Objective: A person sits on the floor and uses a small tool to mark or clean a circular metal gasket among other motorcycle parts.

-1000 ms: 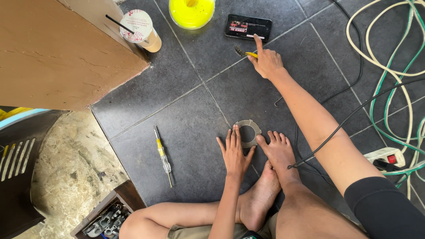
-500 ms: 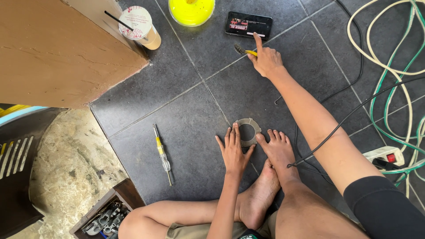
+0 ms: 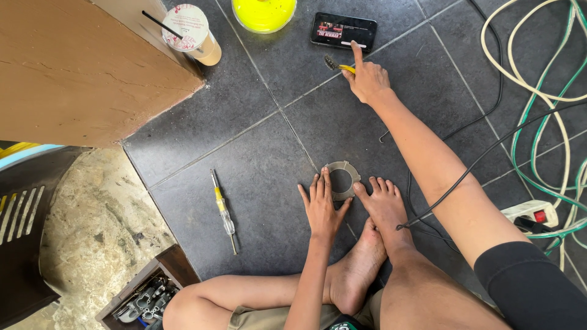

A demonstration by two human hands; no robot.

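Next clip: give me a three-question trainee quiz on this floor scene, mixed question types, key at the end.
1. True or false: the left hand rests flat on the tile, its fingers touching the grey ring-shaped disc.
2. The right hand stretches its index finger towards which thing?
A. lidded cup with straw
B. phone
C. screwdriver
3. Fill in: the power strip lies at the person's ____ side, by the coiled cables.

Key
1. True.
2. B; the fingertip is at the phone's near edge, and a small yellow-handled tool lies beside that hand.
3. Right.
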